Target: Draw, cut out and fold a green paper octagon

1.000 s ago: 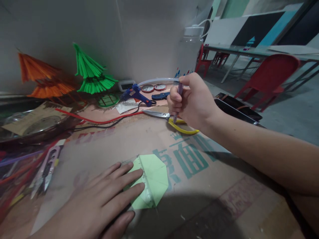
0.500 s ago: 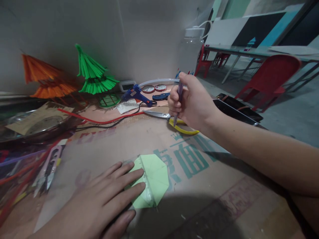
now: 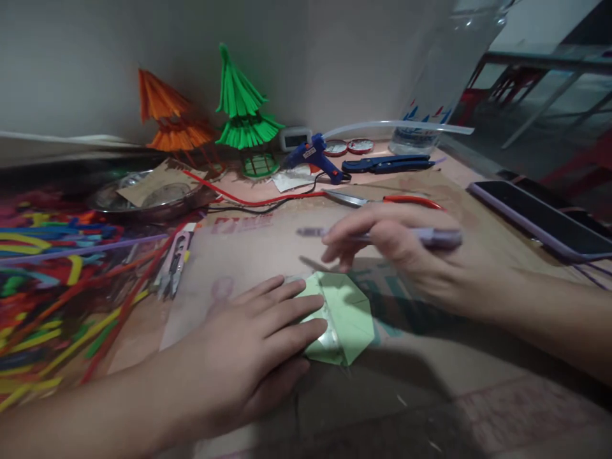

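Observation:
My left hand (image 3: 253, 344) lies flat with fingers spread on the left part of a pale green paper piece (image 3: 351, 319) that rests on a brown cardboard sheet (image 3: 268, 255). My right hand (image 3: 406, 258) hovers just above and behind the paper, fingers closed around a purple pen (image 3: 430, 237) held nearly level, its tip pointing left. The hand and pen are blurred by motion.
Scissors with red-and-yellow handles (image 3: 387, 199), a blue glue gun (image 3: 318, 156), blue cutters (image 3: 385, 164) and a clear plastic tube (image 3: 396, 126) lie behind. Green (image 3: 241, 105) and orange (image 3: 167, 121) paper trees stand by the wall. Coloured strips (image 3: 43, 280) pile at left; a phone (image 3: 540, 220) lies right.
My right hand has come from the scissors toward me with the pen, now level above the green paper. The view has swung left and down. My left hand stays on the paper.

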The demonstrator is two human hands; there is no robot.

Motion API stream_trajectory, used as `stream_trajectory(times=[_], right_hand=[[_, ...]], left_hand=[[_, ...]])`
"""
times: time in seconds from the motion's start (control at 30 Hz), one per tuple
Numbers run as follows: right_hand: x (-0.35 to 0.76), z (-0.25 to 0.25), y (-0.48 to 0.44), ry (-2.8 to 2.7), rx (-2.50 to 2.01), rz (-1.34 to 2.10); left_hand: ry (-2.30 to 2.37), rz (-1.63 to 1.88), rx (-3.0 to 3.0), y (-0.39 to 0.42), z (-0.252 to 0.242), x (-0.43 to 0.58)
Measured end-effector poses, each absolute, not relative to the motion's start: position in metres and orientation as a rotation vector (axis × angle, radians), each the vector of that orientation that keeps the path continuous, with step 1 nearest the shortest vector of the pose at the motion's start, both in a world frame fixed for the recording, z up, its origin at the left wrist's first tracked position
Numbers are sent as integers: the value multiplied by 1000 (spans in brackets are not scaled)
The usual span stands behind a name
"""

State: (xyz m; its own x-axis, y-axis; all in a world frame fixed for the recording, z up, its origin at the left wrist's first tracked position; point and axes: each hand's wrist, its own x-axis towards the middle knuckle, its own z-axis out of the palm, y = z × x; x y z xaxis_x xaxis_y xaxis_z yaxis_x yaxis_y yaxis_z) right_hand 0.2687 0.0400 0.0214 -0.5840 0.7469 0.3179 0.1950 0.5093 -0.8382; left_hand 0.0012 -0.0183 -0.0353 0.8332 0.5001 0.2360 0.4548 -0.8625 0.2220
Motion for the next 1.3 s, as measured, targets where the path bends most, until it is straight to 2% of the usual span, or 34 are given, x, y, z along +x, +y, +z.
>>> stream_trajectory(times=[0.1, 0.23, 0.47, 0.7, 0.83, 1.03, 1.17, 1.3], right_hand=[[266, 7, 42, -2253, -742, 776], [265, -5, 49, -2459, -982, 566], [262, -4, 37, -2600, -1167, 557], [259, 7, 20, -2731, -1145, 502], [262, 6, 27, -2659, -966, 528], [259, -5, 36, -2755, -870, 484], [253, -4, 30, -2796, -902, 364], [251, -2, 23, -2776, -974, 416]], left_hand=[[754, 462, 2848, -22, -37, 0], [798, 494, 2870, -25, -35, 3], [825, 524, 2874, -25, -33, 5], [826, 592, 2775, -22, -35, 5], [784, 655, 2754, -21, -34, 4], [726, 548, 2925, -26, -30, 7], [897, 501, 3037, -31, -29, 8], [1017, 417, 3045, -33, -28, 5]])
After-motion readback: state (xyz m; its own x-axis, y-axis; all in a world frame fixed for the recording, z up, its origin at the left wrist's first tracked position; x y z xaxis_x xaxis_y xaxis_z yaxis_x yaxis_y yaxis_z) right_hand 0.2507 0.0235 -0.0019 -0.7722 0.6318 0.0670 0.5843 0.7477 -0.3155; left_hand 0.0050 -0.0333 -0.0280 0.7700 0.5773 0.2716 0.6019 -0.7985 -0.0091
